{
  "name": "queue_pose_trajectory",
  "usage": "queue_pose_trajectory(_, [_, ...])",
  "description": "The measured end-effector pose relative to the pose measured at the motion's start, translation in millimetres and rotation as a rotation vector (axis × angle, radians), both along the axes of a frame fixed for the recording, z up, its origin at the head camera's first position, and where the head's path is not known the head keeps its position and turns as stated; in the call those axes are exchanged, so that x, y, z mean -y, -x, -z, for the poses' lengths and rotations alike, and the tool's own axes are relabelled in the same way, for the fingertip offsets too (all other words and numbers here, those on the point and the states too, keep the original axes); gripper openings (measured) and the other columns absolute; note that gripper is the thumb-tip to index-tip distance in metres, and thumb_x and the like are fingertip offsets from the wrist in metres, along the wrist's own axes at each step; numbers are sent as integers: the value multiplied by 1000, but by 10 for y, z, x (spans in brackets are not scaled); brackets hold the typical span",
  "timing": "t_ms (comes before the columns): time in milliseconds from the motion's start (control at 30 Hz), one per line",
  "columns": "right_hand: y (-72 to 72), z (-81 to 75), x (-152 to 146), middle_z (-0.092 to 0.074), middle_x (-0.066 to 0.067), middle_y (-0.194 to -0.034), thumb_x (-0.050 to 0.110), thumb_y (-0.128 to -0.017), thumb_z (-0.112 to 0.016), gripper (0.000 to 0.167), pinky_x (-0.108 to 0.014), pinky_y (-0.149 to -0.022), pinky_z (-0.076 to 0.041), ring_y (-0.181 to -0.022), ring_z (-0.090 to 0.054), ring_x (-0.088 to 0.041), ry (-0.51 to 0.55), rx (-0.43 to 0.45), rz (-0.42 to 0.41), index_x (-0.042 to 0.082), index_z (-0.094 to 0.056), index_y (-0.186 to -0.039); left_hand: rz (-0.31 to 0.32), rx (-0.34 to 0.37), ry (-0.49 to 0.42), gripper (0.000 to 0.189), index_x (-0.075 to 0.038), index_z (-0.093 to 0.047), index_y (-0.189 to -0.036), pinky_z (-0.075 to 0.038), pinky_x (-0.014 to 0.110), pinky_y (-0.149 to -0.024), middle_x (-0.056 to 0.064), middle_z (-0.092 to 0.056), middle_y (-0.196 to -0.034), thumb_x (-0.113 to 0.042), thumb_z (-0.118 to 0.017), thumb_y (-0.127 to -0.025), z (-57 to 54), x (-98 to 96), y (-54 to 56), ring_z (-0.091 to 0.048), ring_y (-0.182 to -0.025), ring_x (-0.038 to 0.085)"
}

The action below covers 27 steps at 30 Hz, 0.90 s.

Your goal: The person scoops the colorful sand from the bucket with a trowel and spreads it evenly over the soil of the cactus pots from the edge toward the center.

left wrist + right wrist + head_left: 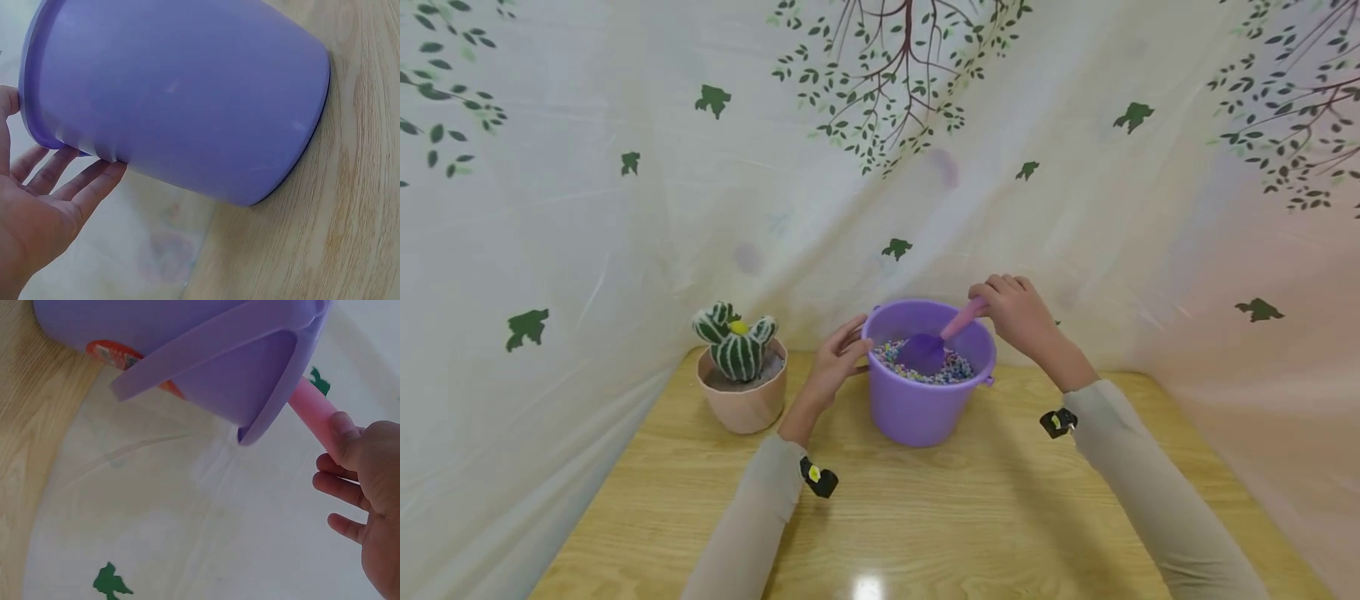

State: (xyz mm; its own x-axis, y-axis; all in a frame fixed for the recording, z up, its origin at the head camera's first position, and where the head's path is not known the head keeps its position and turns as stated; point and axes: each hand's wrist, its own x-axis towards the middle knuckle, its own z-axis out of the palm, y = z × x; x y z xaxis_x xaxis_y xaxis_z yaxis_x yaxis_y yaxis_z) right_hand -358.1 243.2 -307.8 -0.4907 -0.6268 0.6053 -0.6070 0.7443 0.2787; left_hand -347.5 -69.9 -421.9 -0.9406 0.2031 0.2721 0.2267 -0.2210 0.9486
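Observation:
A light purple bucket [917, 412] stands upright on the wooden table, with small multicoloured beads [957, 369] inside. My right hand [1018, 317] grips the pink handle of a toy shovel [961, 320] above the bucket's right rim. The shovel's dark purple blade [922, 353] points down into the beads, its tip hidden among them. At the bucket's left side, my left hand [833, 364] rests with spread, nearly straight fingers [94, 190] against the outer wall and its thumb at the rim. In the right wrist view, the bucket's handle [206, 347] hangs down its far side.
Left of the bucket stands a toy cactus [741, 357] in a peach-coloured pot [747, 408], close to my left forearm. A pale curtain [820, 225] printed with leaves and branches hangs right behind the table [940, 517]. Each wrist carries a small black camera [818, 477].

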Motion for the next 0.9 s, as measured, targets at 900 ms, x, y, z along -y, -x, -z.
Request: queue_pose_trajectory(900, [-142, 51, -257, -68, -22, -104, 1, -99, -63, 16, -49, -82, -54, -94, -63, -34, 260, 599, 83, -7, -67, -112, 6, 63, -23, 54, -10, -45, -154, -58, 49, -98, 22, -52, -151, -11, -61, -102, -46, 12, -69, -52, -138, 40])
